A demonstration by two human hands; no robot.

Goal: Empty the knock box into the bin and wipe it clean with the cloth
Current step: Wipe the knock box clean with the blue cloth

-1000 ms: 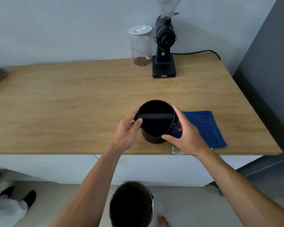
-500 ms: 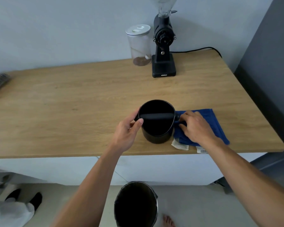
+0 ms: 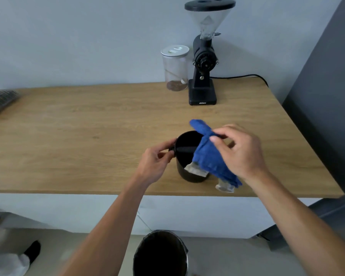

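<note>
The black round knock box (image 3: 184,156) stands upright near the front edge of the wooden counter (image 3: 88,136), its crossbar visible inside. My left hand (image 3: 156,163) grips its left rim. My right hand (image 3: 240,151) holds the blue cloth (image 3: 209,154) lifted off the counter, pinched between thumb and fingers. The cloth hangs over the right side of the box and hides part of its rim. White tags dangle from the cloth's lower edge. The black bin (image 3: 160,253) stands open on the floor below the counter's front edge.
A black coffee grinder (image 3: 203,72) with a clear hopper and a clear jar (image 3: 175,68) with a white lid stand at the back by the wall. A power cable (image 3: 241,76) runs right. A dark wall panel (image 3: 327,96) borders the counter's right side. A person's shoe (image 3: 33,251) is at lower left.
My right hand took hold of the blue cloth lying right of the box and lifted it over the box's right rim. My left hand stayed on the rim.
</note>
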